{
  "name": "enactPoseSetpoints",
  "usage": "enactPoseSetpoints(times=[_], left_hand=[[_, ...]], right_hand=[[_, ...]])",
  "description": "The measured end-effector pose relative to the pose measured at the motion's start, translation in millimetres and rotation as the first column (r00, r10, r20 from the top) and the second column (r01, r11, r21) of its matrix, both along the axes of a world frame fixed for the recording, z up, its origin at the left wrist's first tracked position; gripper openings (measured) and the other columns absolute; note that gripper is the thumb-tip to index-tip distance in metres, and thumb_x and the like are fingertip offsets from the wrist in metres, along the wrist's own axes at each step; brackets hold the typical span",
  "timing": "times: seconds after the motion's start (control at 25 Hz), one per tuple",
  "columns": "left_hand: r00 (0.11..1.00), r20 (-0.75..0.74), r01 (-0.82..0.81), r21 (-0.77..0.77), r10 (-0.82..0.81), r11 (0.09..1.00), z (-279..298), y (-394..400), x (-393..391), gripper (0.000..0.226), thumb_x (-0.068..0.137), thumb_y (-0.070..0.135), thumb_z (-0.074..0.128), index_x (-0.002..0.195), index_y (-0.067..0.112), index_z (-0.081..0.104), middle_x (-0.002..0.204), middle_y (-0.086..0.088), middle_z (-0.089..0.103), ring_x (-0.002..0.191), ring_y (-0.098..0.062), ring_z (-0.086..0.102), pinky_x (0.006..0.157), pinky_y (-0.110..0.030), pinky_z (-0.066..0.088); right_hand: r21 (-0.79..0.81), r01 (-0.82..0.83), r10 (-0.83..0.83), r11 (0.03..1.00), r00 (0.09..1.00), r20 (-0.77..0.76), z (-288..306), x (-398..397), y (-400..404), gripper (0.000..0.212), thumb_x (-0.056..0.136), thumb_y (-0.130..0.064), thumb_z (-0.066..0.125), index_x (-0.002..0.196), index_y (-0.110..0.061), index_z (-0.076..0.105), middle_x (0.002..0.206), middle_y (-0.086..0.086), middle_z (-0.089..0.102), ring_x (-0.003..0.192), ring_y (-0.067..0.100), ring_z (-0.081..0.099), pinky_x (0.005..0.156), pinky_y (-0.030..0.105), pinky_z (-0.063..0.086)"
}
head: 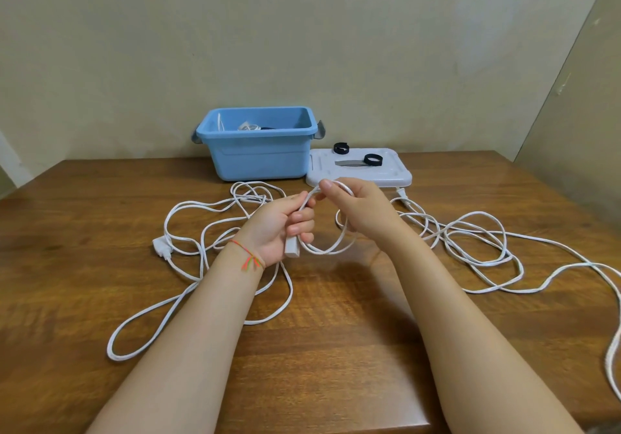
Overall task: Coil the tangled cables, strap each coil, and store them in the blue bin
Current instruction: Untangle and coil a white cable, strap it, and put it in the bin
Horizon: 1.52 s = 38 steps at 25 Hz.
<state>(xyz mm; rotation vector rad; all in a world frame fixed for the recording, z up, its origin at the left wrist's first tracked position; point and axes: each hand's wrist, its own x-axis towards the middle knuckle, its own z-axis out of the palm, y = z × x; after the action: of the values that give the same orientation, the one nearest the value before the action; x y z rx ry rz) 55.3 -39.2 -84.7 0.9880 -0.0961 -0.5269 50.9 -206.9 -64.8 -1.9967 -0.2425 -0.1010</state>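
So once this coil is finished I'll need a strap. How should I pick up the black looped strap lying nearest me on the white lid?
Pinch the raised ring of the black looped strap from above, with one finger inside the loop. The ring stands up off the flat white plastic lid, while its grey tail lies flat and gives little to grip. The right hand is closer, though it holds the white cable.

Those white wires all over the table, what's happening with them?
A person is winding up a white cable. The left hand grips its boxy socket end, and the right hand pinches a first loop. Most of it sprawls loose on the table. The blue bin sits open with black straps on its lid beside it.
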Motion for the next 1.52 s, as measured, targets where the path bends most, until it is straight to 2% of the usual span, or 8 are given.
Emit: enactPoseSetpoints(times=[0.28, 0.56, 0.72, 0.84, 1.04, 1.24, 1.32, 1.52], left_hand=[[0.999, 0.022, 0.036, 0.121, -0.039, 0.992, 3, -3, -3, 0.034, 0.105, 0.033, 0.04, 0.081, 0.013, 0.052, 0.051, 0.006, 0.024, 0.037, -0.005, 0.023, 0.039, -0.019, 0.028], [0.993, 0.075, -0.097, 0.102, 0.089, 0.99, 1, -10, -1, 0.033, 0.106, 0.036, 0.04, 0.081, 0.016, 0.046, 0.051, 0.007, 0.029, 0.039, -0.005, 0.028, 0.044, -0.019, 0.037], [0.989, -0.029, 0.135, -0.173, -0.142, 0.976, 3, -11, -8, 0.03, 0.102, 0.032, 0.04, 0.078, 0.015, 0.047, 0.046, 0.008, 0.03, 0.036, -0.004, 0.028, 0.041, -0.018, 0.04], [0.953, -0.001, 0.296, -0.207, -0.303, 0.932, 2, -8, -10, 0.033, 0.102, 0.034, 0.038, 0.081, 0.012, 0.051, 0.041, 0.008, 0.023, 0.034, -0.006, 0.016, 0.037, -0.017, 0.028], [0.987, -0.153, -0.08, -0.252, 0.042, 0.964, -2, 3, 5, 0.04, 0.105, 0.032, 0.037, 0.068, 0.017, 0.045, 0.045, 0.008, 0.026, 0.034, -0.005, 0.022, 0.036, -0.016, 0.024], [0.783, -0.317, -0.601, -0.163, 0.535, 0.783, -5, 27, 19, 0.045, 0.103, 0.033, 0.026, 0.062, 0.019, 0.037, 0.04, 0.007, 0.025, 0.03, -0.009, 0.022, 0.036, -0.016, 0.019], [0.727, -0.248, -0.678, -0.108, 0.641, 0.727, 0, 26, 16, 0.038, 0.099, 0.026, 0.028, 0.064, 0.019, 0.039, 0.042, 0.006, 0.026, 0.031, -0.009, 0.022, 0.038, -0.016, 0.02], [0.823, 0.214, -0.543, 0.022, 0.526, 0.84, 7, 4, 7, 0.033, 0.107, 0.024, 0.033, 0.078, 0.016, 0.047, 0.055, 0.003, 0.042, 0.044, -0.01, 0.037, 0.047, -0.022, 0.031]], right_hand=[[0.106, 0.021, -0.016, 0.994, 0.999, -0.048, -4, 5, 5, 0.047, 0.102, -0.044, 0.047, 0.095, -0.001, 0.065, 0.055, 0.004, 0.053, 0.05, 0.019, 0.053, 0.059, 0.035, 0.047], [0.535, 0.044, 0.228, 0.844, 0.873, -0.431, 1, 2, 1, 0.041, 0.1, -0.047, 0.051, 0.081, -0.012, 0.059, 0.051, -0.005, 0.028, 0.042, 0.01, 0.025, 0.042, 0.023, 0.03], [0.577, 0.09, 0.215, 0.812, 0.872, -0.44, 0, 9, -7, 0.046, 0.102, -0.044, 0.048, 0.066, -0.017, 0.04, 0.048, -0.007, 0.023, 0.039, 0.008, 0.019, 0.038, 0.021, 0.02], [0.59, 0.111, 0.184, 0.8, 0.891, -0.416, -3, 9, -6, 0.044, 0.1, -0.039, 0.054, 0.064, -0.016, 0.044, 0.053, -0.002, 0.032, 0.042, 0.012, 0.033, 0.045, 0.025, 0.036], [0.095, 0.088, -0.056, 0.992, 0.953, -0.297, -3, 6, -16, 0.038, 0.094, -0.039, 0.066, 0.094, -0.001, 0.069, 0.066, 0.005, 0.056, 0.053, 0.015, 0.048, 0.052, 0.028, 0.043], [-0.2, 0.108, -0.145, 0.974, 0.973, -0.181, -1, 11, -34, 0.006, 0.088, -0.016, 0.07, 0.086, -0.018, 0.065, 0.08, 0.0, 0.07, 0.067, 0.013, 0.062, 0.062, 0.026, 0.047], [-0.166, 0.141, -0.163, 0.976, 0.978, -0.133, 0, 12, -37, 0.007, 0.087, -0.01, 0.069, 0.085, -0.017, 0.065, 0.078, 0.001, 0.072, 0.063, 0.012, 0.063, 0.063, 0.027, 0.048], [-0.613, 0.035, -0.029, 0.789, 0.999, 0.019, 2, 7, -16, 0.006, 0.093, -0.021, 0.066, 0.092, -0.022, 0.072, 0.091, -0.004, 0.066, 0.087, 0.015, 0.059, 0.073, 0.028, 0.044]])
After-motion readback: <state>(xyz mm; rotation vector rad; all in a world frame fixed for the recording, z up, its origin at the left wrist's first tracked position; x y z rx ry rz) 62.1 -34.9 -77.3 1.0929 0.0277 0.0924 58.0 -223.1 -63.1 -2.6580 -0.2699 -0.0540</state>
